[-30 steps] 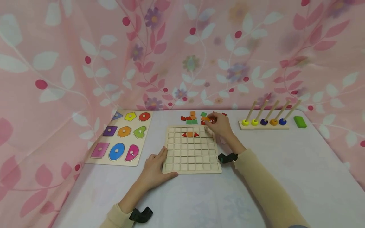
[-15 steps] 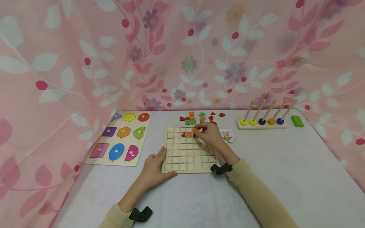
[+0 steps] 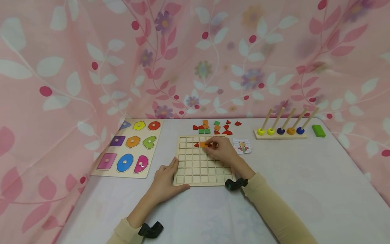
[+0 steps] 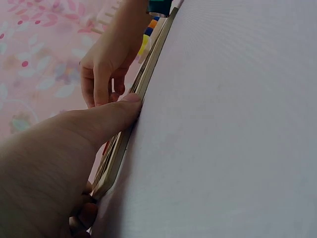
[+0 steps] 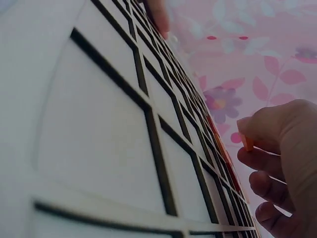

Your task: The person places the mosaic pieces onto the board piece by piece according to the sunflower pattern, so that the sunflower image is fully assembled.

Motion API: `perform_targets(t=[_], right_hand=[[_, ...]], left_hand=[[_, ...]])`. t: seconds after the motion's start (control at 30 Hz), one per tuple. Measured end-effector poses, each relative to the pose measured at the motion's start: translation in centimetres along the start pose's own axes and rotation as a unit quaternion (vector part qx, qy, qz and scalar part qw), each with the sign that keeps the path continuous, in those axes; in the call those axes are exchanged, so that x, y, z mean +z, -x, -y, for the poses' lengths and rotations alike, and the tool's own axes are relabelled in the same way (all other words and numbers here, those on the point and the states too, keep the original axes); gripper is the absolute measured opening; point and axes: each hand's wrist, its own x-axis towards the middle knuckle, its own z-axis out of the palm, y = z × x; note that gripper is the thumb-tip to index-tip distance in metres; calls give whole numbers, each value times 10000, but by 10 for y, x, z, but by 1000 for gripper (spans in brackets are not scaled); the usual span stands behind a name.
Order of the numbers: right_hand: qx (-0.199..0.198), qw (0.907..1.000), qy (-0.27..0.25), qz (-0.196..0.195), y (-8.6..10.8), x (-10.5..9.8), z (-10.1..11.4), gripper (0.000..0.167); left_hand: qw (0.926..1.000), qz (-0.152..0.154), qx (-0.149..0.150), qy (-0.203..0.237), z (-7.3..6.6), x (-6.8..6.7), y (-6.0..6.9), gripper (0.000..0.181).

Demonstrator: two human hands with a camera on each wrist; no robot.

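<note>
A wooden grid board lies on the table. My left hand rests at its near left corner, fingers along the left side and thumb on the front edge. Over the board's upper rows, my right hand pinches a small orange piece between thumb and index finger. Its exact shape is mostly hidden by the fingers. Beneath and beside those fingertips, an orange square tile sits in the grid with a red triangle on its left; the red piece to the right is largely covered.
Several loose red, orange and green pieces lie behind the board. A pattern card is at its right. Farther right stand a peg stand with coloured beads and a green block. A shape puzzle lies at left.
My right hand has come from the loose pieces toward me and to the left, carrying the orange piece over the grid. The pattern card is uncovered. My left hand stays at the corner.
</note>
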Motion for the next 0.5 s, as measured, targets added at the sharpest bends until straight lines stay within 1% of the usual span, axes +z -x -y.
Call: perform_targets(t=[0.17,0.27,0.4,0.5], right_hand=[[-194,9994,43,296,1,4,-4,19],[-340,9982,262,429,2,6,-4,19],[-468,9961,528,522,3,6,-4,16],[-520,9955,557,569,3,7,-4,12]], left_hand=[[10000,-1,-35,28,-1,0,0,115],[10000,7,-25,13,-1,0,0,115],[10000,29,-25,-18,-1,-1,0,116],[10000,43,-47,-48,-2,-1,0,117]])
